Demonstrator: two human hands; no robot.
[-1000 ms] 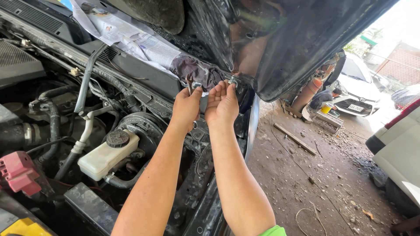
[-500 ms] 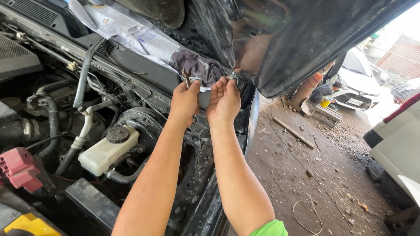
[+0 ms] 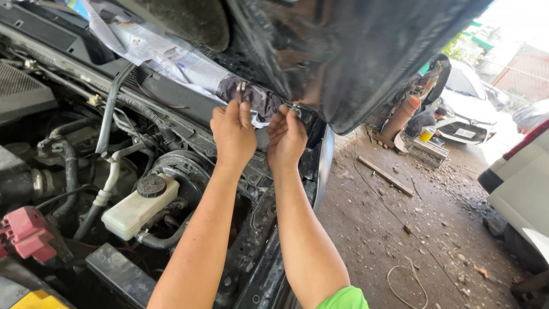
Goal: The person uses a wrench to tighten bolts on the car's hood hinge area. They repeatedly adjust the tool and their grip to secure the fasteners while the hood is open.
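Engine bay fills the picture's near-left side, well to the left of both sets of fingers: a pink plastic cap (image 3: 23, 232) lowest and farthest out, then a white fluid reservoir (image 3: 134, 210) with a black screw cap, below and left of the left hand's knuckles. Black hoses (image 3: 108, 123) run up past it toward the cowl. Above the fingers, crumpled newspaper (image 3: 171, 57) lies along the base of the windscreen, with a dark rag (image 3: 260, 100) bunched just beyond the fingertips.

Left hand (image 3: 233, 134) is raised, back to the camera, its fingers closed together around a small metal tool (image 3: 241, 90) whose tip stands up just above the thumb and forefinger. Right hand (image 3: 286, 137) is right beside it, nearly touching, fingers curled in and pinched on a small metal fitting (image 3: 293, 109) at the hinge corner of the raised hood (image 3: 366, 51); what exactly the fingertips grip is too small to tell.

Right of the fingers, well apart, the dirt floor (image 3: 412, 229) carries a wooden plank (image 3: 386, 176) and a loop of wire (image 3: 406, 280). Farther off, a crouching person (image 3: 423, 121) works near a white car (image 3: 469, 109).
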